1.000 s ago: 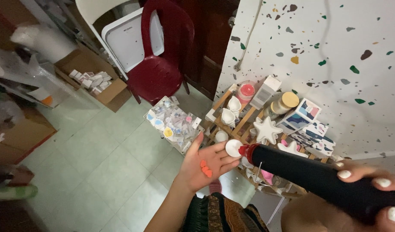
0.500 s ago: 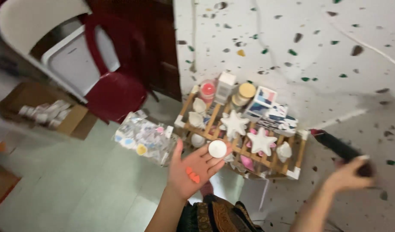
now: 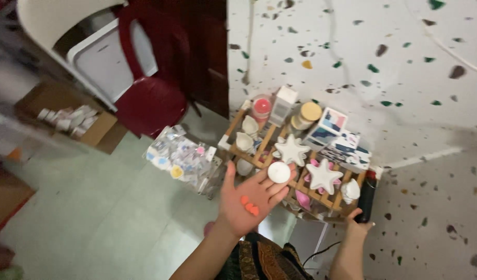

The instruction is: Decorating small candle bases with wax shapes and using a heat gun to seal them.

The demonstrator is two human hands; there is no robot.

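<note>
From the head camera, the left hand (image 3: pixel 251 199) lies palm up and spread flat, fingers loosely extended. A small white round disc (image 3: pixel 279 172) rests across its fingertips, and a few small orange pieces (image 3: pixel 249 205) sit in the hollow of the palm. Nothing is pinched; both simply ride on the open hand.

The disc looks like a light, rigid cast piece, probably brittle if dropped, and smooth enough to slide off if the palm tilts. By my judgement it is best taken by its rim between thumb and forefinger. The orange pieces look tiny and light, likely to roll, and are best kept cupped or picked up one at a time.

The right hand (image 3: pixel 359 226) reaches forward to the right end of the wooden rack (image 3: pixel 259 143) and is closed around the lower end of a black cylindrical tool (image 3: pixel 367 194), which stands nearly upright against the rack's corner. The tool looks stiff and heavier than the small pieces; its barrel gives a sure grip.

The rack stands on the speckled white surface (image 3: pixel 352 57) and carries two white star-shaped pieces (image 3: pixel 291 149), pale shell-like forms, a red candle jar (image 3: pixel 262 108), a jar with a tan lid (image 3: pixel 307 114) and patterned boxes (image 3: pixel 342 140). To its left a clear bag of small items (image 3: pixel 181 158) lies on the green tiled floor (image 3: pixel 103 207), near a dark red chair (image 3: pixel 153 83).
</note>
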